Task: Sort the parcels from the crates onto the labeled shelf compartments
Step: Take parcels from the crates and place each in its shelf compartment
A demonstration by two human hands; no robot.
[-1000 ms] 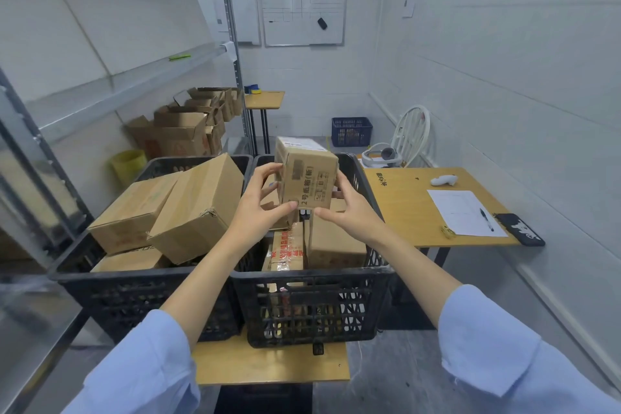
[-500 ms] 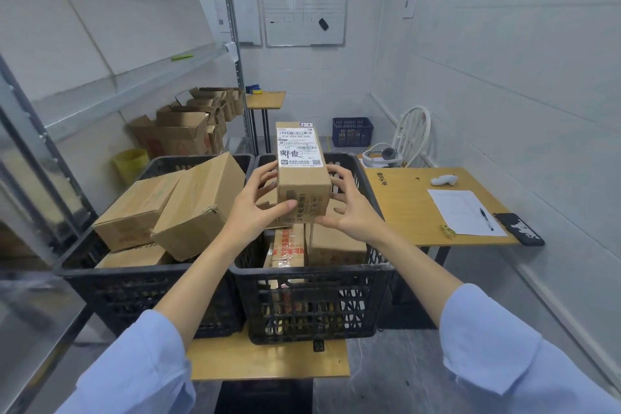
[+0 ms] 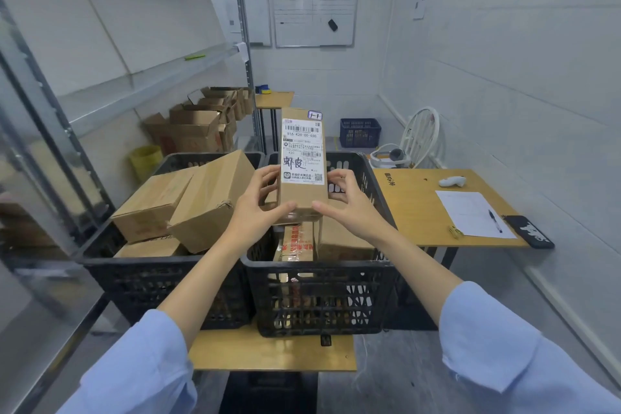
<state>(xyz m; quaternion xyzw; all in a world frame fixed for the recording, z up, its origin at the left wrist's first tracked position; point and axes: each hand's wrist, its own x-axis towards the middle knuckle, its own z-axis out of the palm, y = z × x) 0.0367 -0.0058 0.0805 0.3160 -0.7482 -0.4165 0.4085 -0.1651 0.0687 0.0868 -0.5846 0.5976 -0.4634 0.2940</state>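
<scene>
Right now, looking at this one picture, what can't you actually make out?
All from the head view:
Fine print on the parcel label: too small to read.
Far side of the parcel: hidden by the box itself, which the left hand and right hand grip.
Any labels on the shelf: blurred and cut off at the left edge.
Lower contents of the right crate: hidden by its wall and the upper boxes.
Writing on the whiteboard: too small.

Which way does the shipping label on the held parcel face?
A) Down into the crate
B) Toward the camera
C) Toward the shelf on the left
B: the parcel, held by the left hand and right hand, shows its printed shipping label to the camera.
</scene>
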